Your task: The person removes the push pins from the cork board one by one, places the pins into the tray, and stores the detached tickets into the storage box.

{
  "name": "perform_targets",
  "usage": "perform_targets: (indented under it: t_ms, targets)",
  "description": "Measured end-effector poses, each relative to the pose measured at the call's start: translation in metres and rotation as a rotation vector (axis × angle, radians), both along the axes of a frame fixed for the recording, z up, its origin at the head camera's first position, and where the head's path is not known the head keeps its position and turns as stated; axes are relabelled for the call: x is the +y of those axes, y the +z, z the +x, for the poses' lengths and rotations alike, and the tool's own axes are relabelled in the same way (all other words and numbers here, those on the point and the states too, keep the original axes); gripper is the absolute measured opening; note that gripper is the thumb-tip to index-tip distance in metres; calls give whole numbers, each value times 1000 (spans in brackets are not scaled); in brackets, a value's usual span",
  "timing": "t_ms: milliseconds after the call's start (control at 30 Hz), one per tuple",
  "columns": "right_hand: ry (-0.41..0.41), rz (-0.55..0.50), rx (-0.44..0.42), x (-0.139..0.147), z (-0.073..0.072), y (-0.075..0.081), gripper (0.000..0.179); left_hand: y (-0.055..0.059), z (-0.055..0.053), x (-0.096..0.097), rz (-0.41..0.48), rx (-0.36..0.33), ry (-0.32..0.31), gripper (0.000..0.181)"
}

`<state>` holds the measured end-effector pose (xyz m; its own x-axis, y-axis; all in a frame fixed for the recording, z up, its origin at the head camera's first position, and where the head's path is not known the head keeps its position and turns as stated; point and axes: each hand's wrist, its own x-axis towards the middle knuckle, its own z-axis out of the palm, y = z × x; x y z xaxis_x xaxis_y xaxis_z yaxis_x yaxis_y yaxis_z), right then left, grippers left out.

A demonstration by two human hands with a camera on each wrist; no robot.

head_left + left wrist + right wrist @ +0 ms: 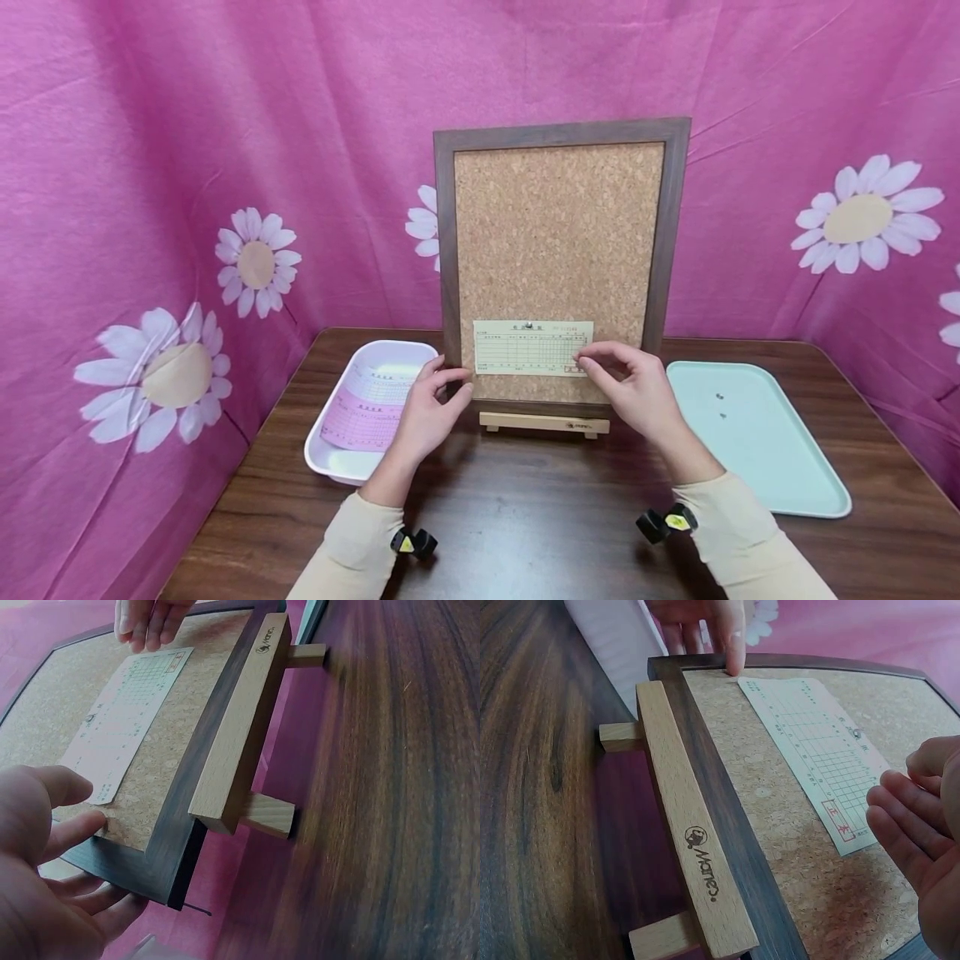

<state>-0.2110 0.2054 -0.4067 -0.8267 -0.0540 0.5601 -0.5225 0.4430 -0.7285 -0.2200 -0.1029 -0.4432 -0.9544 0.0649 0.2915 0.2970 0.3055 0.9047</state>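
A pale green printed slip [532, 348] lies against the cork board [558, 233], fixed at its top middle by a small push pin [857, 733]. At the board's lower left corner is my left hand [435, 408]; its thumb and index finger are spread close to the slip's lower left corner, and the other fingers reach past the dark frame [120, 866]. My right hand [641, 387] is at the slip's right end, thumb and index fingertips close together over its edge. Whether they pinch the paper I cannot tell.
The board leans on a wooden easel [543, 422]. Left of it, a white tray [318, 446] holds pink and pale blue slips [363, 417]. At the right, a mint green tray [780, 467] bears two small pins [721, 406]. A pink flowered curtain [360, 125] hangs behind the table [517, 533].
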Motion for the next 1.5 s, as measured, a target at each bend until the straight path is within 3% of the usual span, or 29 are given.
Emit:
perform_targets:
  t_ms: [500, 933, 1500]
  targets:
    - [12, -6, 16, -8, -5, -2, 11, -2, 0, 9, -12, 34, 54, 22]
    - [26, -4, -4, -16, -8, -3, 11, -2, -4, 18, 112, -1, 59, 16]
    - [52, -1, 10, -27, -12, -2, 12, -1, -7, 23, 134, 30, 77, 11]
